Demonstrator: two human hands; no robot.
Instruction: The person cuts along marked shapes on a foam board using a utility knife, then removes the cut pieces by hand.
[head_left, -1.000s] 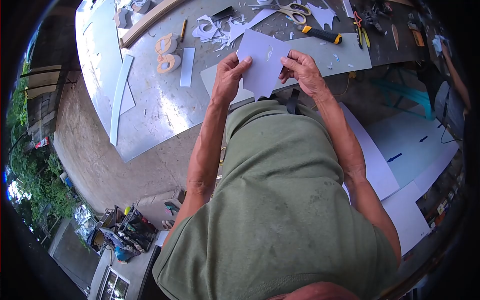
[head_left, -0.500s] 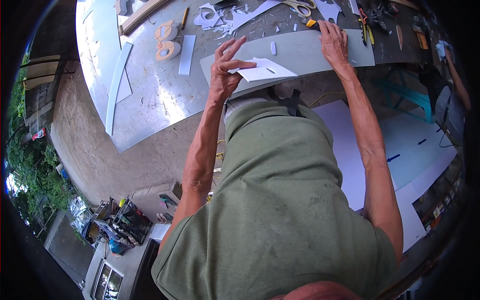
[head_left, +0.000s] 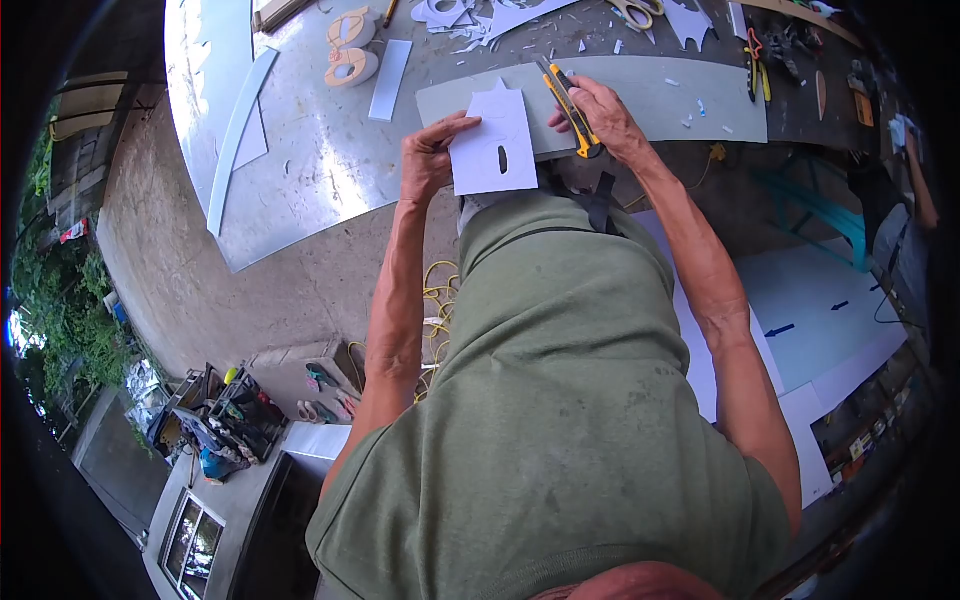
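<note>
My left hand (head_left: pixel 430 158) pinches the left edge of a white sheet (head_left: pixel 480 165), which has a dark oval slot cut through it and a jagged, pointed top edge. In my right hand (head_left: pixel 605 118) is a yellow and black utility knife (head_left: pixel 572 112), its blade end pointing up and away from me. The knife is apart from the sheet, to its right. Beneath both hands lies a long grey board (head_left: pixel 690 105) along the near table edge, with small white offcuts on it. Some of my right fingers are hidden behind the knife.
Scissors (head_left: pixel 634 12), white scraps (head_left: pixel 480 22) and orange-handled pliers (head_left: pixel 754 50) lie on the metal table (head_left: pixel 310 150). A tan cutout shape (head_left: pixel 350 65) and white strips (head_left: pixel 391 80) are at left. A teal bench (head_left: pixel 825 205) stands right, near another person's arm (head_left: pixel 922 180).
My right hand has picked the utility knife up off the table and brought it nearer the sheet. My left hand has turned the sheet so its face shows.
</note>
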